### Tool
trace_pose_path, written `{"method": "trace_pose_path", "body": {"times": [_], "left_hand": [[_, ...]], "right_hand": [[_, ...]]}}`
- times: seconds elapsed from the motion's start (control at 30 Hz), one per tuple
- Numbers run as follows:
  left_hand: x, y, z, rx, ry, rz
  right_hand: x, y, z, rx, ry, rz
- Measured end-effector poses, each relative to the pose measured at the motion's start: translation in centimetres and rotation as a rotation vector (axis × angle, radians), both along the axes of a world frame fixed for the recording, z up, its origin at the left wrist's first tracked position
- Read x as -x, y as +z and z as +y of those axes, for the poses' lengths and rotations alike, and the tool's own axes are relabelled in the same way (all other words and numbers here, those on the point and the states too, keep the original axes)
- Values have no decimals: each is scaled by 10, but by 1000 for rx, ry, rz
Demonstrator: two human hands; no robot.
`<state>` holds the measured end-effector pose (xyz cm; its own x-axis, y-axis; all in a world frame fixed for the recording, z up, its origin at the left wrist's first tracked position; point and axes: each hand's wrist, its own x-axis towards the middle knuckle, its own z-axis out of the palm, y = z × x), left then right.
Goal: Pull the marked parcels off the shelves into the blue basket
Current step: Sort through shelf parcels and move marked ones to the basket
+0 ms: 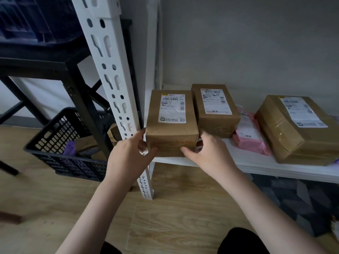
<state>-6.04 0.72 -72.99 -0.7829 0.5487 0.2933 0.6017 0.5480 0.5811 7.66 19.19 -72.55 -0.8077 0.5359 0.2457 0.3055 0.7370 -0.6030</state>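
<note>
A person is crouching before a low white shelf [229, 162], both bare arms reaching forward. The left hand [128, 153] and the right hand [209, 153] are each gripping the near end of a brown cardboard parcel [172, 129], one hand at each front corner, thumbs curling over the front face and fingers wrapping the sides. The grip of both hands is closing on this one parcel. The parcel is sitting at the left front edge of the shelf, its white shipping label [172, 109] facing up.

Just beside it to the right, and slightly further back, a second brown parcel [216, 110] is lying on the same shelf, also label up. A pink plastic mailer [247, 134] is lying to the right of that one, and a larger taped brown box [297, 129] is resting at the far right.

A white slotted metal upright [111, 85] is standing directly left of the held parcel. On the wooden floor [174, 217] to the left, a dark blue basket [60, 143] with latticed walls is sitting under a black frame [77, 92], already holding some items, including something purple.
</note>
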Motion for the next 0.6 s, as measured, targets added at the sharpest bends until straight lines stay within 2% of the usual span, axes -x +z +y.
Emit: {"method": "trace_pose_path", "body": {"times": [0.1, 0.27, 0.5, 0.6], "left_hand": [[-1, -3, 2, -1, -13, 44], [-14, -18, 0, -168, -64, 64], [-25, -31, -10, -377, -90, 295], [-25, -31, -12, -404, -78, 327]], "right_hand": [[5, -4, -1, -36, -43, 26], [-1, -16, -8, -119, -84, 138], [-14, -19, -14, -162, -34, 357], [-15, -16, -17, -140, -27, 391]]}}
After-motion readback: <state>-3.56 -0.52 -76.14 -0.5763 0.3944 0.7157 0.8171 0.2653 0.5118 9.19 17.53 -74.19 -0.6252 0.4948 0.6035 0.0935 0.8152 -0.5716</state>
